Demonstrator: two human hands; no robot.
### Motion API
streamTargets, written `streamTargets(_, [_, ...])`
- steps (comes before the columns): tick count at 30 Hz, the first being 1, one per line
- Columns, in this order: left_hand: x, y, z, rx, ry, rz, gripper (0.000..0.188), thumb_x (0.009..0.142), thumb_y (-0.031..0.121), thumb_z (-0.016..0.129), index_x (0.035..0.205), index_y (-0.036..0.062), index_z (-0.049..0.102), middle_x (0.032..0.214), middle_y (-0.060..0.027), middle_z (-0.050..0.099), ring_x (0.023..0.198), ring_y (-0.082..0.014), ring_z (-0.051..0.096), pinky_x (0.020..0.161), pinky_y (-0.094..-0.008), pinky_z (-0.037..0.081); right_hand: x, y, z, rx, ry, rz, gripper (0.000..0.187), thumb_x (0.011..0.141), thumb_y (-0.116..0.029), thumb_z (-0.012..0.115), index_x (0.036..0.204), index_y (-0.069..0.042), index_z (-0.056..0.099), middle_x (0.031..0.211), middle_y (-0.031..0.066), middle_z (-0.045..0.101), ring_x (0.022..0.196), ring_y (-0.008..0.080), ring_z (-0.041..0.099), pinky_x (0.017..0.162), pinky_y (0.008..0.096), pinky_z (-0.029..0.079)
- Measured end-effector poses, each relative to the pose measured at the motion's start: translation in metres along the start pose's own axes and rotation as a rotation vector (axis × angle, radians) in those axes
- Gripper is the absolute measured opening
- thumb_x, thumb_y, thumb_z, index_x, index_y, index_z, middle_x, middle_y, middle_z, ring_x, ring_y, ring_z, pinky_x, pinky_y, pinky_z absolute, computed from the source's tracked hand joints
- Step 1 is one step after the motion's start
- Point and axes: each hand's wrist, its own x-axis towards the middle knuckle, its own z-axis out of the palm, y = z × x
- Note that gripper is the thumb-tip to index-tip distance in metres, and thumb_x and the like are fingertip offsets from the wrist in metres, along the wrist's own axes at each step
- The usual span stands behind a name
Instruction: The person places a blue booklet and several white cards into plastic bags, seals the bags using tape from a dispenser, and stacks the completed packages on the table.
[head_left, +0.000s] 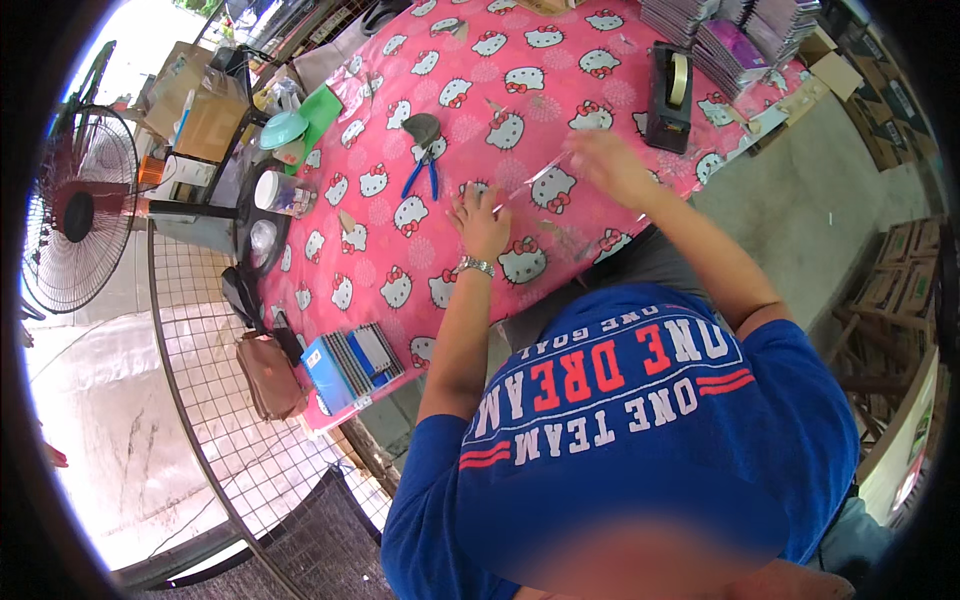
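Standing farthest left of the left hand's (483, 232) fingers is a cardboard box (205, 118), its contents unclear. Below it, a brown bag (268, 376) is nearer them; next comes a clear jar (297, 197) with a white lid, the small things inside too blurred to name. Those fingers are spread loosely on the pink counter (380, 240), by the near end of a clear strip (541, 175). Its far end meets the right hand's (607, 168) fingers; whether they pinch it I cannot tell. Right of them, a black dispenser (662, 122) holds a tape roll (679, 80).
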Motion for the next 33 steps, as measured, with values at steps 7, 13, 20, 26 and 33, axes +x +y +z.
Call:
streamTargets(7, [0.051, -0.067, -0.01, 0.18, 0.341, -0.34, 0.033, 0.077, 0.021, 0.063, 0.106, 0.0047, 0.062, 0.104, -0.0148, 0.06, 0.105, -0.034, 0.053, 0.092, -0.0474, 0.041, -0.044, 0.01, 0.041, -0.227, -0.405, -0.254, 0.031, 0.082, -0.023, 0.059, 0.112, -0.014, 0.057, 0.123, 0.0085, 0.05, 0.119, 0.0279, 0.045, 0.099, 0.0461, 0.034])
streamTargets(13, [0.038, -0.119, -0.024, -0.013, 0.468, -0.326, 0.025, 0.081, 0.023, 0.065, 0.088, -0.0009, 0.064, 0.088, -0.0172, 0.062, 0.086, -0.0333, 0.059, 0.079, -0.0447, 0.045, -0.041, 0.003, 0.046, -0.211, -0.389, -0.31, 0.03, 0.082, -0.024, 0.059, 0.11, -0.015, 0.057, 0.124, 0.0084, 0.05, 0.118, 0.027, 0.045, 0.099, 0.0454, 0.034])
streamTargets(20, [-0.06, -0.018, -0.017, -0.34, 0.495, -0.254, 0.014, 0.086, 0.011, 0.059, 0.091, -0.0023, 0.058, 0.079, -0.0142, 0.051, 0.077, -0.03, 0.048, 0.068, -0.0423, 0.038, -0.047, 0.012, 0.043, -0.233, -0.393, -0.277, 0.031, 0.083, -0.025, 0.058, 0.113, -0.014, 0.057, 0.125, 0.0083, 0.049, 0.118, 0.0272, 0.045, 0.099, 0.0448, 0.033])
streamTargets(26, [-0.13, 0.021, 0.004, -0.199, 0.357, -0.094, 0.012, 0.083, 0.011, 0.06, 0.092, 0.0029, 0.059, 0.082, -0.0123, 0.054, 0.083, -0.03, 0.051, 0.074, -0.0426, 0.036, -0.044, 0.011, 0.043, -0.234, -0.416, -0.271, 0.032, 0.084, -0.026, 0.058, 0.115, -0.014, 0.057, 0.128, 0.0082, 0.048, 0.119, 0.0274, 0.044, 0.099, 0.045, 0.034])
streamTargets(33, [-0.167, 0.013, -0.015, -0.075, 0.207, 0.089, 0.029, 0.079, 0.022, 0.065, 0.105, 0.0086, 0.059, 0.104, -0.0113, 0.058, 0.1, -0.0282, 0.051, 0.085, -0.0441, 0.036, -0.038, 0.011, 0.048, -0.167, -0.474, -0.245, 0.033, 0.085, -0.027, 0.059, 0.116, -0.016, 0.057, 0.128, 0.0094, 0.049, 0.12, 0.0315, 0.044, 0.1, 0.0468, 0.034])
